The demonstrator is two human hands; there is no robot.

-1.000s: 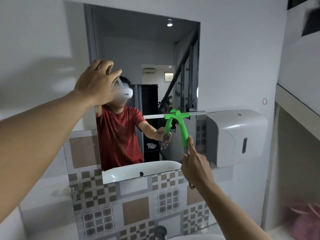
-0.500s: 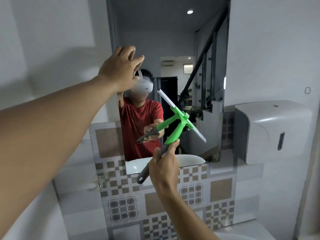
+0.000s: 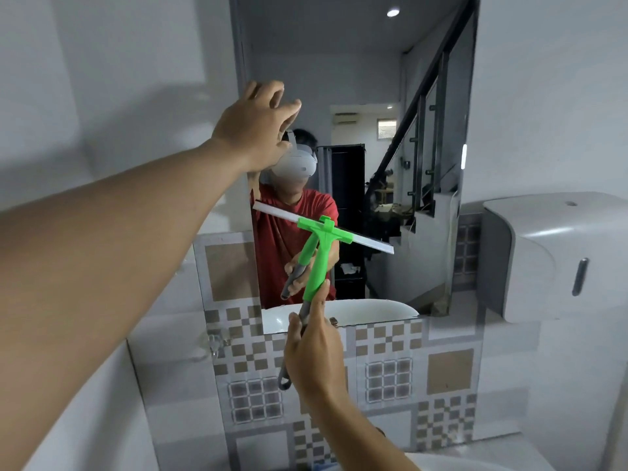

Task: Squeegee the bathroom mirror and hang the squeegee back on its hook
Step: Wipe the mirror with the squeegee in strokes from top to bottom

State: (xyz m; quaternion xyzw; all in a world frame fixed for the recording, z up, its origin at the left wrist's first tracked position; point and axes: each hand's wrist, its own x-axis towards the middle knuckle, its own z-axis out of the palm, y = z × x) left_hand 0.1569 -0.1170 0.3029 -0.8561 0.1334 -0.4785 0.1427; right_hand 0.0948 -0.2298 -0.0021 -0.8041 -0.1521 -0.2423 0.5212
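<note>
In the head view, the mirror [image 3: 356,79] is serving as the landmark for everything else. The person's right hand [image 3: 314,348] is hanging just below the mirror's lower edge, its fingers wrapping around the grey lower part of the handle of the squeegee [image 3: 321,253]. The squeegee is reaching up across the lower left part of the glass (its green handle slanting up and to the right from the hand), and its white blade is lying against or very near the glass, tilting down from the mirror's left edge toward the middle. Whether the blade is truly touching the glass cannot be told. The left hand [image 3: 258,127] is resting at the mirror's left edge, higher than the blade, with its fingers spread loosely and gripping nothing. A white dispenser [image 3: 557,253] is hanging on the wall just to the right of the mirror's lower right corner. Patterned tiles [image 3: 384,365] are covering the wall directly under the mirror. A small hook [image 3: 214,342] is sitting on the tiles below the mirror's lower left corner.
</note>
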